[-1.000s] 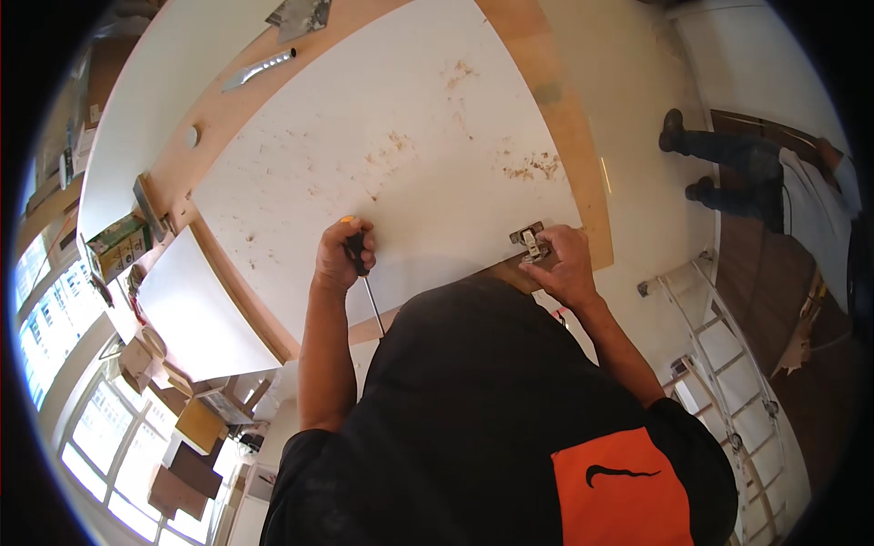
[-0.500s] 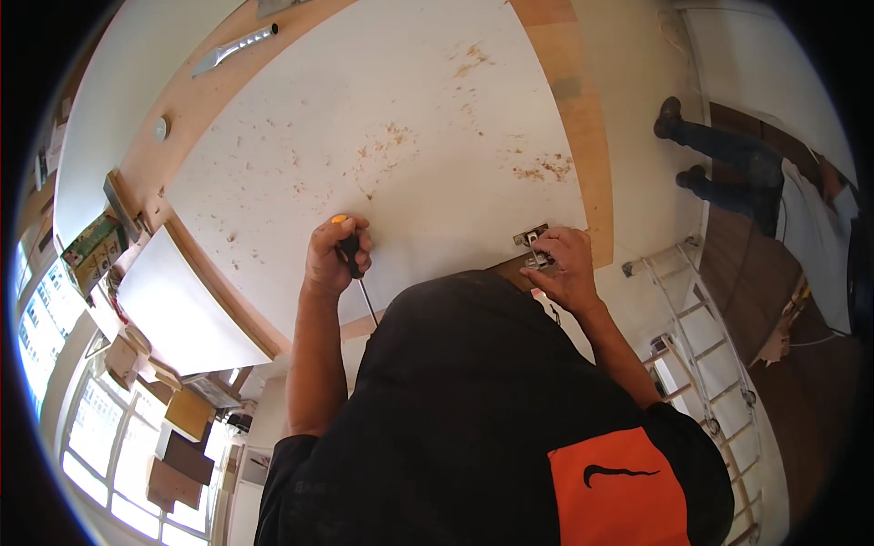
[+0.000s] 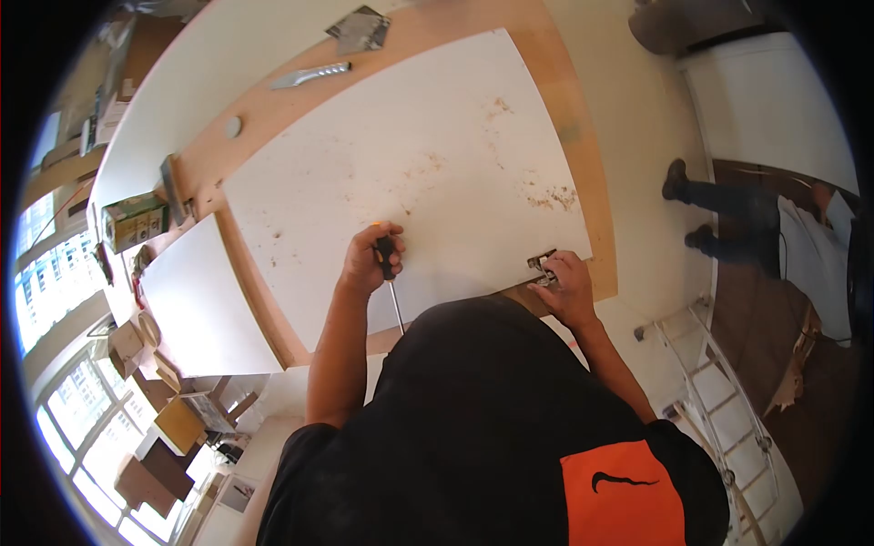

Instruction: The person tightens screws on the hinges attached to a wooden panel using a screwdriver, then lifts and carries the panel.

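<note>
At the right end of the white panel's (image 3: 455, 246) near edge, the right hand (image 3: 568, 286) pinches a metal hinge (image 3: 538, 260). Left along that edge, the left hand (image 3: 369, 258) wraps a screwdriver (image 3: 387, 257), shaft pointing toward the torso (image 3: 482, 409), not the hinge.

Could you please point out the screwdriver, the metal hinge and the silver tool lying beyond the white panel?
Screwdriver (image 3: 388, 263): head view, on its black handle.
Metal hinge (image 3: 538, 260): head view, on its uncovered part.
Silver tool (image 3: 315, 75): head view, on its handle.
</note>
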`<state>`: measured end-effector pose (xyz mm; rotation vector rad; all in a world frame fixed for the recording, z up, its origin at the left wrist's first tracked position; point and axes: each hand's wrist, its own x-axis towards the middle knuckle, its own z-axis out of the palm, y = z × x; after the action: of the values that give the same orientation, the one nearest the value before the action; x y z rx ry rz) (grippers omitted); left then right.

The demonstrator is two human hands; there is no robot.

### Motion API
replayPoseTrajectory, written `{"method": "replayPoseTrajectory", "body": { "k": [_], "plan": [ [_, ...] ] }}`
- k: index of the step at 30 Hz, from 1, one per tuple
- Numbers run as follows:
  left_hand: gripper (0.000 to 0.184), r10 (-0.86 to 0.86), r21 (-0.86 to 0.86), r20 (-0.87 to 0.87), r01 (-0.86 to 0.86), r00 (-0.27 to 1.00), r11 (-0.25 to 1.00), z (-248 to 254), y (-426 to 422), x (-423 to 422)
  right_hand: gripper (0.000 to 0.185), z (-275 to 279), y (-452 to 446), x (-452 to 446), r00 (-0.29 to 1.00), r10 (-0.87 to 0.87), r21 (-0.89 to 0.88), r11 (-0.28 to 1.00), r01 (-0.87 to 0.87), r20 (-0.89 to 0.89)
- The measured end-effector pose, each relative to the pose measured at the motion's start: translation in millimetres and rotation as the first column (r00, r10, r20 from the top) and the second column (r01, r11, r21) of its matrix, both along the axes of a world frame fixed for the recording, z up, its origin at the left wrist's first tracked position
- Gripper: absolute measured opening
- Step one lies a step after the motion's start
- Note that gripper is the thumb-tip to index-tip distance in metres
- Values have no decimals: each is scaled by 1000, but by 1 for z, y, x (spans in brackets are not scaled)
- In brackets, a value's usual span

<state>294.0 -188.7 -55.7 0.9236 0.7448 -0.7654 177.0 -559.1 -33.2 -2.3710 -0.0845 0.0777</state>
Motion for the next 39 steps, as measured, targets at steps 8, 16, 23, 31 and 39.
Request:
{"method": "replayPoseTrajectory", "body": {
  "k": [8,16,23,31,39],
  "plan": [
    [25,9,275,-68,10,998,961,33,3,-7,44,-8,4,-17,998,-18,-78,997,23,59],
    [22,-63,813,138,-77,988,578,117,140,-38,41,-18,14,-29,986,-169,-73,983,169,2],
    [43,-145,993,-68,53,987,-105,25,275,-87,44,-18,36,-31,947,-321,-148,936,318,9],
    [55,-270,993,73,-95,960,-73,-34,294,-148,48,-21,43,-32,910,-415,-278,872,403,18],
    [45,-368,823,420,-518,830,-231,-22,254,-198,45,-38,36,-26,915,-398,-251,881,402,67]
  ]
}}
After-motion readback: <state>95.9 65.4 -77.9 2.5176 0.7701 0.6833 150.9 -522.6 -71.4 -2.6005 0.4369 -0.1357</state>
